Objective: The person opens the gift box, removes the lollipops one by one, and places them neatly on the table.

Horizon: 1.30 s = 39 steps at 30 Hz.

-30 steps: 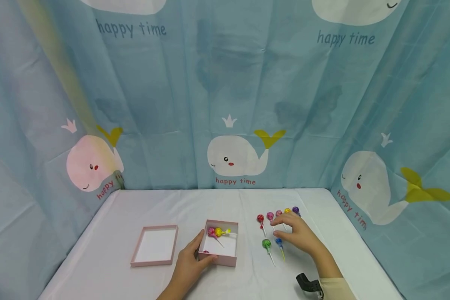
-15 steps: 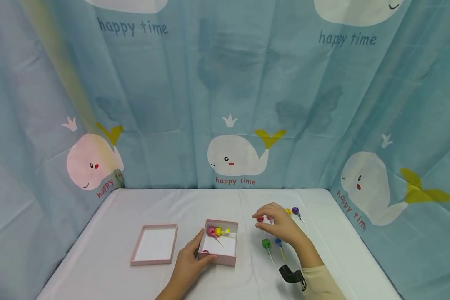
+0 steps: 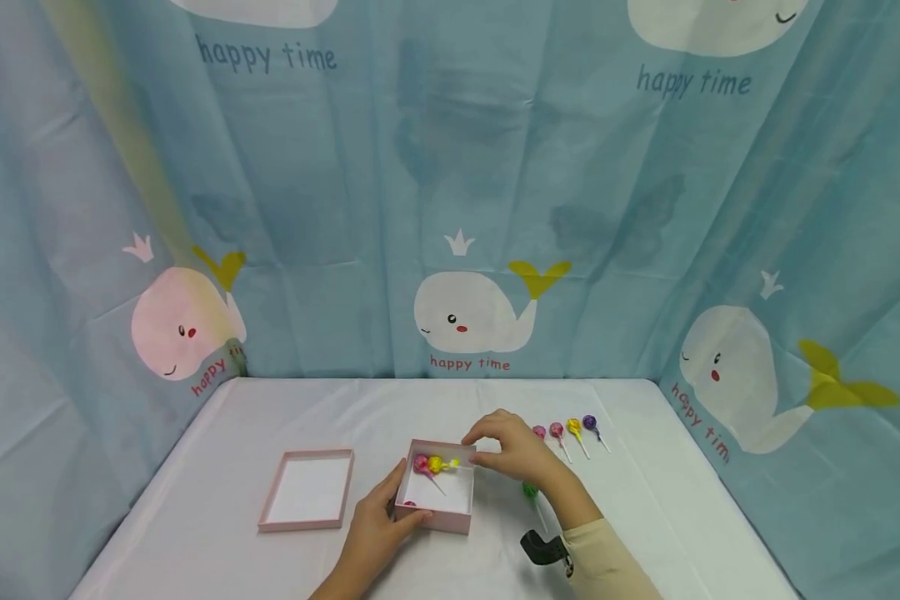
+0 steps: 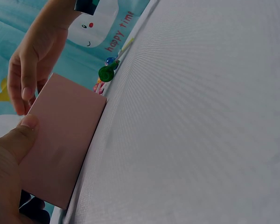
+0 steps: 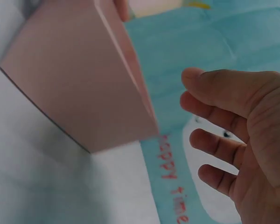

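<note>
My left hand [image 3: 375, 533] grips a pink open box [image 3: 446, 521] at its near left corner, thumb [image 4: 25, 133] on the front wall. Inside the box lie a pink lollipop [image 3: 421, 464] and a yellow lollipop [image 3: 437, 465]; part of another [image 3: 410, 503] shows at the near left corner. My right hand [image 3: 513, 450] hovers by the box's far right corner, its fingers loosely bent. In the right wrist view, nothing shows between thumb and fingers of the right hand [image 5: 252, 126], and they are apart from the box wall [image 5: 79, 79].
A pink box lid [image 3: 307, 492] lies inside up, left of the box. Right of the box are several lollipops, among them a purple one [image 3: 589, 423], a yellow one [image 3: 573, 427] and a green one [image 3: 530, 490]. A blue whale-print curtain [image 3: 330, 208] hangs behind the white table [image 3: 217, 558].
My right hand has moved left from above the loose lollipops to the box's right side. Its arm now covers the red and blue lollipops. The left hand and the box are nearly still.
</note>
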{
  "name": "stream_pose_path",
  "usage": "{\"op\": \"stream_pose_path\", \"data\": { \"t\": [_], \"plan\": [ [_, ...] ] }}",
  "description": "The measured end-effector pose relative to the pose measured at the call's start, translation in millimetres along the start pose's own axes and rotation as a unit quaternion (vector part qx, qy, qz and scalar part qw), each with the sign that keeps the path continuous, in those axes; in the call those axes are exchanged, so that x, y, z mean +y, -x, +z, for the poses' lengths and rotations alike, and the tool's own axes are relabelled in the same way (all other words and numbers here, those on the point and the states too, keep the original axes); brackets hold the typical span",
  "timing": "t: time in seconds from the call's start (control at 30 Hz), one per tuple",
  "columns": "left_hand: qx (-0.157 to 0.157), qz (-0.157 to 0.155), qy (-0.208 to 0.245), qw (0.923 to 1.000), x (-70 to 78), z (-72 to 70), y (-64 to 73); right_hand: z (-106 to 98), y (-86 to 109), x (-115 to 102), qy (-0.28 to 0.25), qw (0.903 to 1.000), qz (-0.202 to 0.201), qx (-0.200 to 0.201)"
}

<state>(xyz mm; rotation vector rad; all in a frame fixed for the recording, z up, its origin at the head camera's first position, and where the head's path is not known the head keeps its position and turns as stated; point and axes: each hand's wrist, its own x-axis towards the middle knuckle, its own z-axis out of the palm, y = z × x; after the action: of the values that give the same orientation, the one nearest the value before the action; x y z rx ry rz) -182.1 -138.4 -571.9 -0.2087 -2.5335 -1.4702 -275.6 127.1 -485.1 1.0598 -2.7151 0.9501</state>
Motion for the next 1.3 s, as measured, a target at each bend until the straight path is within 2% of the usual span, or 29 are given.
{"op": "stream_pose_path", "data": {
  "t": [0.3,0.57,0.7,0.83,1.0,1.3],
  "plan": [
    [-0.003,0.006,-0.001,1.0000,-4.6,0.5,2.3,31,-20.9,-9,-0.001,0.9996,-0.021,-0.020],
    [-0.004,0.029,0.007,0.9996,-3.9,0.9,2.9,42,-33.4,-18,0.005,0.9989,0.009,-0.046],
    [-0.009,0.027,0.009,0.9996,-2.9,0.5,3.3,49,-37.1,-20,0.022,0.9983,0.004,-0.054],
    [-0.013,0.023,0.007,0.9996,-2.3,-0.5,3.3,56,-37.6,-23,0.023,0.9979,0.017,-0.059],
    [-0.007,0.039,-0.004,0.9992,-2.1,-0.4,3.4,63,-38.2,-24,0.038,0.9973,0.011,-0.062],
    [0.003,0.044,-0.005,0.9990,-2.6,-1.9,0.6,72,-40.6,-27,0.074,0.9962,-0.001,-0.046]
  ]
}}
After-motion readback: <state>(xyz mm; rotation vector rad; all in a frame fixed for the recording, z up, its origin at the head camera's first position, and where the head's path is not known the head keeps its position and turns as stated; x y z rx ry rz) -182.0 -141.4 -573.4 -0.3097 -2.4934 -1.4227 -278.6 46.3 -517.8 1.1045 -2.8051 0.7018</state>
